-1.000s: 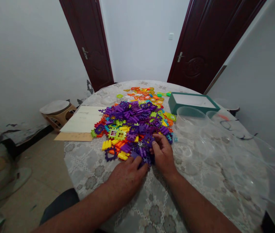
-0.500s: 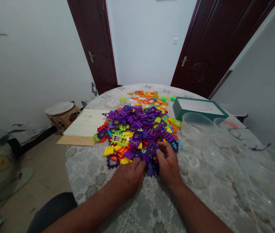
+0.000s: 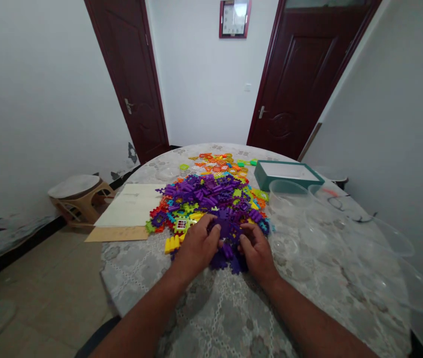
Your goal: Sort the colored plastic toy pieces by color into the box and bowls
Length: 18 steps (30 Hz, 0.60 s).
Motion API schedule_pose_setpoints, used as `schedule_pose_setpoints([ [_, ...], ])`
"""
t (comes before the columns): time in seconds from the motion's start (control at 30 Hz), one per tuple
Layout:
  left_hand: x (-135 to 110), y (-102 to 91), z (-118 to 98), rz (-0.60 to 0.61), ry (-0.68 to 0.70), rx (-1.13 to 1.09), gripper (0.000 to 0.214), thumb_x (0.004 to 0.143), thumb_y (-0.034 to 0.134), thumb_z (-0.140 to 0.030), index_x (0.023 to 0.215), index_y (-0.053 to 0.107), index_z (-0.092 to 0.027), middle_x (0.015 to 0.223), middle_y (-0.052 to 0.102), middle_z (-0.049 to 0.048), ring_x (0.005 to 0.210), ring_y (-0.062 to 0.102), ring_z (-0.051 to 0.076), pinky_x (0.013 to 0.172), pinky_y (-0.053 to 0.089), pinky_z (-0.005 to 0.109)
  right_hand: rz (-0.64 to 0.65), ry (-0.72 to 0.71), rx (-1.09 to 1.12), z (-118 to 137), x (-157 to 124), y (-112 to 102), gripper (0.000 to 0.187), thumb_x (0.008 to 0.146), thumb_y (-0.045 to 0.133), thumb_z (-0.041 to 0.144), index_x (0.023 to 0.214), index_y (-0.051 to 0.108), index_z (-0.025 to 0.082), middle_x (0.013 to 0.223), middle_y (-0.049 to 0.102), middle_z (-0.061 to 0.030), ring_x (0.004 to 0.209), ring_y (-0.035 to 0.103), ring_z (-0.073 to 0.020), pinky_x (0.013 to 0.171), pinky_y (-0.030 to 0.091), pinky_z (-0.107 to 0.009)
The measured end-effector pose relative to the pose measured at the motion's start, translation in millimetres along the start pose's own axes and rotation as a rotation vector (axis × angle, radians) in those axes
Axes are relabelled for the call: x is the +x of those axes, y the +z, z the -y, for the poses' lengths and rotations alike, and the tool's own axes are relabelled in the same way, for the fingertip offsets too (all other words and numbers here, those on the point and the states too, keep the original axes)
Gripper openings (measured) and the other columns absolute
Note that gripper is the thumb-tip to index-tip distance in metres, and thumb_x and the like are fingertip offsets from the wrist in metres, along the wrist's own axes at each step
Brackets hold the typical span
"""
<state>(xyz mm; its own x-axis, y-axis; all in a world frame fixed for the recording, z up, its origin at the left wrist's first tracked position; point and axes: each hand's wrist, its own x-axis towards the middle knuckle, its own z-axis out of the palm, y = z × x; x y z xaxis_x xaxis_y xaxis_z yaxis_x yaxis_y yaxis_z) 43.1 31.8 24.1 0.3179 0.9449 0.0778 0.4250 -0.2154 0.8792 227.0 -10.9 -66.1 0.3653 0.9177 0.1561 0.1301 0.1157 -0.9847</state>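
- Head view, looking forward and down at a round table [image 3: 133, 268] with a grey patterned cloth, and two bare forearms reach onto it from the near edge.
- The left hand [image 3: 198, 243] is cupped over the near edge of the heap, with the fingers curved down on the purple interlocking plastic pieces [image 3: 226, 228].
- The right hand [image 3: 257, 253] lies just beside it, with the fingers bent and touching the same purple pieces. The two hands are not pressed together, because the pieces are between them. I cannot tell if either hand pinches a piece.
- These purple pieces lie at the near end of a large heap of multicoloured plastic building pieces [image 3: 207, 194], in the middle of the table.
- Yellow blocks [image 3: 172, 243] lie just left of the left hand, and a small window piece [image 3: 180, 224] lies just above them.
- On the right side of the table are a shallow teal box [image 3: 288, 175] and clear plastic bowls [image 3: 288, 196].
- On the left, a pale board [image 3: 129, 205] lies on a brown cardboard sheet [image 3: 116, 233] at the table edge.
- Beyond the table are a low stool [image 3: 75, 191], two dark red doors [image 3: 131, 79] [image 3: 301, 74] and a wall clock [image 3: 234, 19].
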Motion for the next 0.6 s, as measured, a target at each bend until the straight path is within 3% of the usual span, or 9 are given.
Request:
schedule_pose_setpoints([
  [0.1,6.3,1.0,8.1,0.041,-0.089,-0.188,0.025,0.099,0.052,-0.036,0.118,0.063,-0.023,0.096,0.073,0.0045,0.074,0.076,0.02,0.058,0.058,0.027,-0.025,0.004,0.027,-2.0,-0.2,-0.8,0.032,0.092,0.067,0.041,0.119,0.063,0.024,0.085,0.067,-0.0005,0.067,0.064,-0.0193,0.062,0.054,-0.032],
  [0.2,11.1,-3.8,15.0,0.044,-0.153,-0.277,0.029,0.098,0.053,-0.038,0.121,0.063,-0.022,0.102,0.074,0.0062,0.076,0.076,0.02,0.059,0.059,0.028,-0.056,-0.008,0.04,-3.5,1.5,-0.4,0.033,0.092,0.069,0.041,0.119,0.062,0.024,0.084,0.066,0.0002,0.066,0.063,-0.0185,0.06,0.053,-0.031],
  [0.37,15.0,-9.7,16.9,0.022,-0.076,-0.399,0.023,0.096,0.058,-0.04,0.106,0.067,-0.021,0.103,0.072,0.0055,0.09,0.073,0.021,0.072,0.064,0.032,-0.089,-0.048,-0.009,-1.4,2.7,0.1,0.033,0.094,0.069,0.042,0.12,0.061,0.023,0.087,0.066,-0.0005,0.067,0.063,-0.018,0.062,0.054,-0.031],
  [0.5,10.9,-6.9,15.0,-0.002,-0.099,-0.429,0.017,0.096,0.058,-0.037,0.098,0.065,-0.022,0.095,0.069,0.0024,0.08,0.073,0.018,0.064,0.061,0.027,-0.111,-0.109,-0.027,4.2,-2.1,-0.8,0.032,0.095,0.068,0.041,0.121,0.061,0.023,0.092,0.067,-0.0016,0.069,0.063,-0.0178,0.064,0.054,-0.032],
  [0.6,9.4,-4.6,17.3,-0.018,-0.126,-0.508,0.017,0.095,0.06,-0.035,0.105,0.065,-0.022,0.092,0.068,0.0016,0.076,0.073,0.017,0.063,0.062,0.027,-0.121,-0.163,-0.014,11.9,-6.9,-0.1,0.031,0.095,0.068,0.04,0.121,0.061,0.024,0.098,0.068,-0.0036,0.071,0.063,-0.018,0.066,0.055,-0.033],
])
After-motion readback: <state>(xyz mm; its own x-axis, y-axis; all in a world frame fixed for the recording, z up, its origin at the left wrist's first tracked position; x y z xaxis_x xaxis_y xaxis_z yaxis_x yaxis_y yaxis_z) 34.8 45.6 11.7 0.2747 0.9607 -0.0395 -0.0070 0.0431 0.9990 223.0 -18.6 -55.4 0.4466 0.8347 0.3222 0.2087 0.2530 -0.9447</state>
